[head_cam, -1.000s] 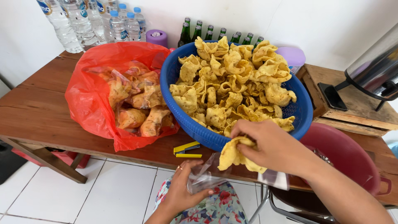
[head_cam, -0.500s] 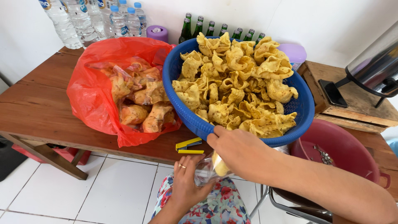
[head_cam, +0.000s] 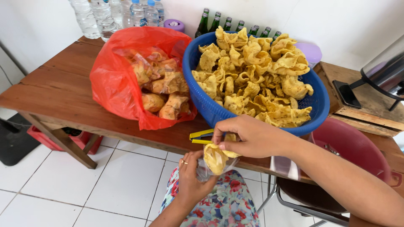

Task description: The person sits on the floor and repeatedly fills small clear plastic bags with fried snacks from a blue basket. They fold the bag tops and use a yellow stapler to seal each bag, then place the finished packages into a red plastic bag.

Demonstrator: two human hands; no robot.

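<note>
My right hand [head_cam: 252,136] grips yellow fried crackers [head_cam: 216,156] and pushes them into a small clear plastic bag [head_cam: 207,171]. My left hand [head_cam: 191,178], with a ring on it, holds that bag from below, over my flowered lap. Just behind my hands a blue basket [head_cam: 210,107] heaped with yellow crackers [head_cam: 252,75] stands at the wooden table's [head_cam: 54,92] front edge. An open red plastic bag [head_cam: 115,80] with several filled cracker packets [head_cam: 162,90] lies to the left of the basket.
A yellow stapler [head_cam: 201,136] lies on the table edge by my right hand. Water bottles [head_cam: 111,12] and green glass bottles [head_cam: 229,23] line the back wall. A dark red bucket [head_cam: 357,147] sits on a chair at right, with a wooden box [head_cam: 362,98] behind.
My right hand took a handful of crackers from the basket, brought it down over the table edge, and now presses it into the bag held by my left hand.
</note>
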